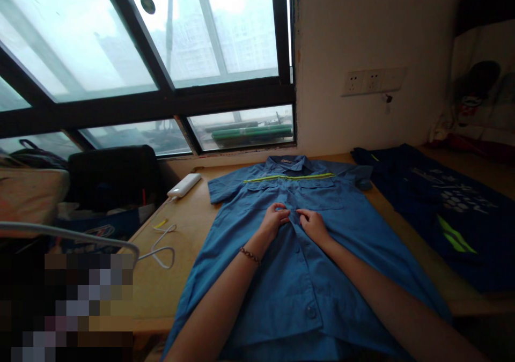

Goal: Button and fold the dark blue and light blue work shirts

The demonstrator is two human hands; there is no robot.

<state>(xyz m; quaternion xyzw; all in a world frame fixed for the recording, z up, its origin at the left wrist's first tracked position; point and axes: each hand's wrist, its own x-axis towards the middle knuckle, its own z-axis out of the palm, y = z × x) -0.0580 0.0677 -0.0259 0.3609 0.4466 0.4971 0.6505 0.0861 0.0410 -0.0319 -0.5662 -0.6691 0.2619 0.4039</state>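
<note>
A blue short-sleeved button-up shirt (257, 276) with a yellow-green stripe across its chest lies front up on the table, collar at the far end and hem hanging towards me. My left hand (276, 220), with a beaded bracelet at the wrist, is curled at the front opening just below the chest pockets. Close beside it, my right hand (313, 224) pinches the edge of the button placket. The fingertips of both hands nearly meet; what lies between them is too small to make out. Lower down, a button (311, 311) shows near the hem.
Dark navy clothing (446, 206) with yellow-green patches lies at the right of the wooden table (161, 292). A white power bank (184, 185) and a white cable (163, 252) are on the left. Behind stand a window (217, 35) and a wall with sockets (374, 81).
</note>
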